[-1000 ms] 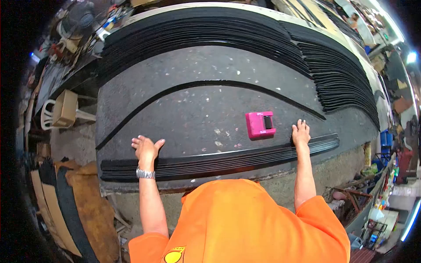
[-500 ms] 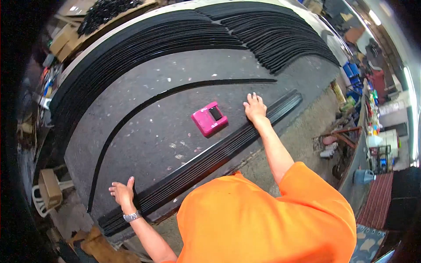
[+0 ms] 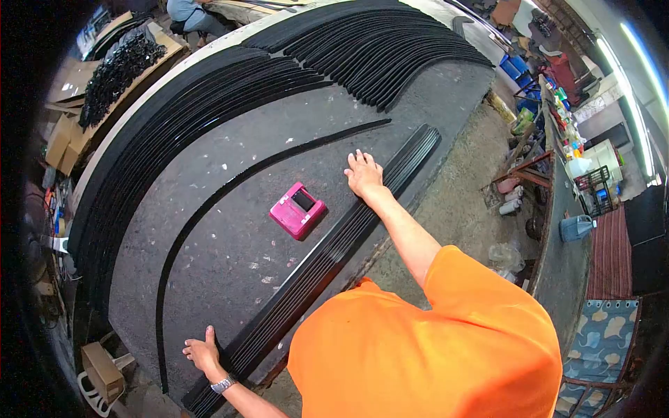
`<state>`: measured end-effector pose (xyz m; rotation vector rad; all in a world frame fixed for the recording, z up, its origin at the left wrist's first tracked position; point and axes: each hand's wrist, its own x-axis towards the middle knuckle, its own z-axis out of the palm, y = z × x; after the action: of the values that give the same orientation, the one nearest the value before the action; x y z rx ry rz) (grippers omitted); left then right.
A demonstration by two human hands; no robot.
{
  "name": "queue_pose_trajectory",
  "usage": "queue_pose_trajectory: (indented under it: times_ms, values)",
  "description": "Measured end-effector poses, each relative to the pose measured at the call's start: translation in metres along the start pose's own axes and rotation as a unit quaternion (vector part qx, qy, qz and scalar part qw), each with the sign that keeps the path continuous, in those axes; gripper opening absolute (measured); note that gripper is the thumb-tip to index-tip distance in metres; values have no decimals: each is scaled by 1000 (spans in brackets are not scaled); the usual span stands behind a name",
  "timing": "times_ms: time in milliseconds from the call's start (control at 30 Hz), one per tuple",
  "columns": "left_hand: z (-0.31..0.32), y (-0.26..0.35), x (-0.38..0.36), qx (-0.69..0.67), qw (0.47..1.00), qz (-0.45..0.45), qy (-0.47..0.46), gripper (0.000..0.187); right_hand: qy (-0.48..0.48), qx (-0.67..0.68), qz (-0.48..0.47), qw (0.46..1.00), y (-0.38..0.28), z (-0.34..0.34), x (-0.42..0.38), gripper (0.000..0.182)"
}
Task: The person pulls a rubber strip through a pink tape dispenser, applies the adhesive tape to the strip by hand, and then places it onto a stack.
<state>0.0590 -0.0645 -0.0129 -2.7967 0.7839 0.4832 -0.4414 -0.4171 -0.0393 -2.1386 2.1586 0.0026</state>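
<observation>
Along the near edge of the dark table lies a bundle of long black strips, side by side. My left hand, with a metal watch at the wrist, rests near the bundle's lower left end, fingers spread. Near its upper right part is my right hand, fingers apart and palm down at the strips' edge. Between the hands sits a pink device with a dark window. Beyond it, a single curved black strip lies alone. Neither hand visibly holds anything.
Many black strips lie in rows along the table's far side, with another wavy group at the upper right. A co-worker sits at the top left. A cardboard box is at the lower left; a cluttered bench stands right.
The camera view has turned and shifted, so the table and device appear farther left. A co-worker has come into view. Both hands remain spread beside the bundle.
</observation>
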Motion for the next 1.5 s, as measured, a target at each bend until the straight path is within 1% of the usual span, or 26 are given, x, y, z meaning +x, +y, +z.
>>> queue_pose_trajectory:
  times_ms: [233,367,733,767,867,933,1033,1100,1333,1433,1500]
  values:
    - [1,2,-2,1,1000,-8,4,112,-29,19,13,999,-2,-6,-1,56]
    - [-4,4,-7,2,1000,-9,4,112,-28,21,13,999,-2,-3,-2,57]
    - [6,-3,0,8,1000,-6,13,115,-26,16,16,999,0,0,1,57]
    - [2,-1,-2,6,1000,-7,9,115,-16,1,6,1000,1,1,2,57]
    - [9,-3,-1,22,999,-1,46,114,-13,-27,-7,1000,-1,-6,-3,58]
    - [10,-2,0,41,999,-12,33,114,-5,-26,-22,999,0,-8,-2,58]
    - [2,2,-7,-24,999,-28,11,116,7,-29,-27,999,7,8,7,57]
    - [-5,7,-13,-39,999,-32,8,115,4,-35,-18,999,8,8,6,57]
    - [-4,7,-15,-36,999,-26,20,114,-4,-29,-18,999,12,12,11,57]
    - [-6,7,-17,-55,998,-26,9,115,-4,-38,-17,999,14,16,12,56]
    - [-7,9,-18,-43,999,-27,6,115,-15,-43,-13,999,12,13,10,57]
